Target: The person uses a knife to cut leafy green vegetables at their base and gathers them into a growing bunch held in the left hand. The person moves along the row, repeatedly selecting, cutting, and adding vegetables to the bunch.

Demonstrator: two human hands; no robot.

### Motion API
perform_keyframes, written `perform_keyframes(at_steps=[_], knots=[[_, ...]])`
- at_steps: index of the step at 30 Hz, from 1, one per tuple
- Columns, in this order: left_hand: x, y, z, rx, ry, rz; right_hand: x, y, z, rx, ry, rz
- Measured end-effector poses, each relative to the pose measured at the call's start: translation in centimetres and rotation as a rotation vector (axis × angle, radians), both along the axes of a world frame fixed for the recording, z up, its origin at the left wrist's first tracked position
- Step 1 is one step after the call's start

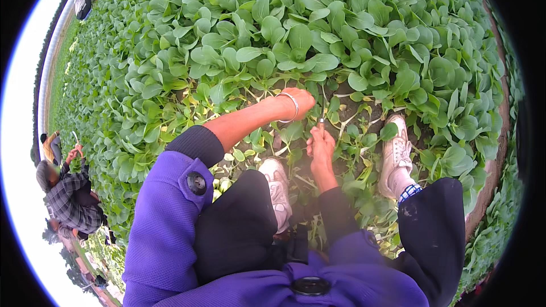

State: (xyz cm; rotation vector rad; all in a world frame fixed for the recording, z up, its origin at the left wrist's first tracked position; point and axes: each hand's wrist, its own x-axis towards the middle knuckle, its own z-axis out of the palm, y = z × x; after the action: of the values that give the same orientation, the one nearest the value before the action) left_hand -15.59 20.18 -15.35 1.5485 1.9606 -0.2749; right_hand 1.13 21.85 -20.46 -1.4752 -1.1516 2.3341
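Observation:
Low among the leafy greens, my right hand grips a sickle by its wooden handle, with its narrow blade pointing away from me. Leaves and stems partly cover the blade. Just left of the blade is my left hand, with a bracelet at the wrist. Its fingers are curled and turned away from view, so what they hold cannot be made out. Broad-leaved green plants, like bok choy, stand thick beyond both hands. Loose and yellowed leaves lie on the soil around the tool.
My white shoes are planted on either side of my right hand. Cut pale-green heads lie beside my left knee. At left, a co-worker in a checked shirt holds up a curved blade. A dirt strip borders the bed at right.

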Motion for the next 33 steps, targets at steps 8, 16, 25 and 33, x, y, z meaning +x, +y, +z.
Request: perform_keyframes(at_steps=[8,16,25,33], knots=[[-5.9,2.6,-2.9,0.251,0.229,0.26,-3.7,3.7,-1.4,0.091,0.018,0.096],[-8.8,-2.6,-4.2,0.395,0.276,0.436,-8.8,6.3,-1.9,0.028,0.012,0.337],[-8.9,-2.6,-3.8,0.386,0.232,0.526,-9.5,5.3,-4.1,-0.059,-0.025,0.289],[-9.1,-2.7,-4.4,0.43,0.207,0.6,-10.3,5.0,-3.4,-0.243,-0.045,0.243]])
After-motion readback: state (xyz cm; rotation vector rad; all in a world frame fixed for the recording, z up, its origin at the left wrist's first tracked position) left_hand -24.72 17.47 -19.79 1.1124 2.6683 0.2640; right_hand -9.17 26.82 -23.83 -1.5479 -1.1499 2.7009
